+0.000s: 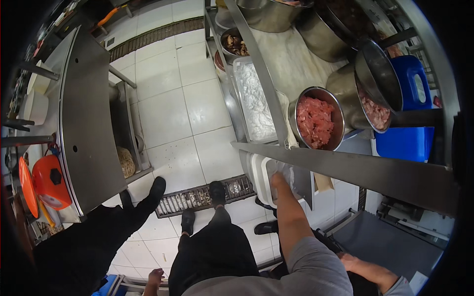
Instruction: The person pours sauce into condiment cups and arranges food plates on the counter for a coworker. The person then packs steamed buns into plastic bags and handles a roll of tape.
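Note:
My right arm reaches down into a white plastic container (262,177) under the steel table's edge. My right hand (277,178) is inside its opening, beside what looks like clear plastic; the fingers are hidden, so its grip does not show. Low at the left, my left hand (156,274) hangs beside my black trousers, fingers loosely bent, with nothing visible in it. Above the container, a steel pot of raw minced meat (314,120) stands at the table's near edge. A clear tray of white powder (255,100) sits on the table's left side.
Large steel pots (270,14) and a blue plastic jerrycan (413,81) are at the right. A steel counter (89,122) with an orange container (52,181) stands left. People stand on both sides; a co-worker's hand (348,261) shows at right. A floor drain grate (196,198) lies underfoot.

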`<state>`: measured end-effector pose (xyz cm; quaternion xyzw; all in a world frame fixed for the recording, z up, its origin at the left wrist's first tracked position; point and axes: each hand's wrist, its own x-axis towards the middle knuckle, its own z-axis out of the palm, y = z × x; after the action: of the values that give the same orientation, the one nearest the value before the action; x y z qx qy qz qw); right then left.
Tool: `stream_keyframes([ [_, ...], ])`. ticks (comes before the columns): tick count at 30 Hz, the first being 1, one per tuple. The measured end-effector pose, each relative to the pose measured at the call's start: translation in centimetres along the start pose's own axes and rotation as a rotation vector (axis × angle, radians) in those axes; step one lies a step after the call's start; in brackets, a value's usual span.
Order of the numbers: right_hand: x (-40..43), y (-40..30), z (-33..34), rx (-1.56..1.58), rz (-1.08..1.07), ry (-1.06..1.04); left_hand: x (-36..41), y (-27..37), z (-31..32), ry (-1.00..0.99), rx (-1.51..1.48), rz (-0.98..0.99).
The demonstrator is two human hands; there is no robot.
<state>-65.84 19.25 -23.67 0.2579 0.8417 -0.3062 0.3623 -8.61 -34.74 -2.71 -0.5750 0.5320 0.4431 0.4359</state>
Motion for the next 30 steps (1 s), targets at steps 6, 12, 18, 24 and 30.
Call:
stream_keyframes([
  [6,-4.0,2.0,0.1,0.235,-0.251,-0.098,-2.1,3.1,-1.4,-0.141,-0.162,-0.171],
  [12,-30.0,-5.6,-4.7,0.126,-0.548,0.485,4.1,5.2,-7.0,0.009,0.334,0.101],
  [18,-52.3,2.9,3.9,0.279,-0.537,0.519,-2.7,25.1,-4.3,0.219,0.829,1.106],
  [24,-74.5,16.2,17.8,0.441,-0.262,0.590,-10.7,27.4,6.9,-0.342,0.986,1.358],
  [30,-92.4,28.1,32.9,0.666,0.245,1.129,-19.2,11.1,19.8,-0.622,1.486,1.520],
])
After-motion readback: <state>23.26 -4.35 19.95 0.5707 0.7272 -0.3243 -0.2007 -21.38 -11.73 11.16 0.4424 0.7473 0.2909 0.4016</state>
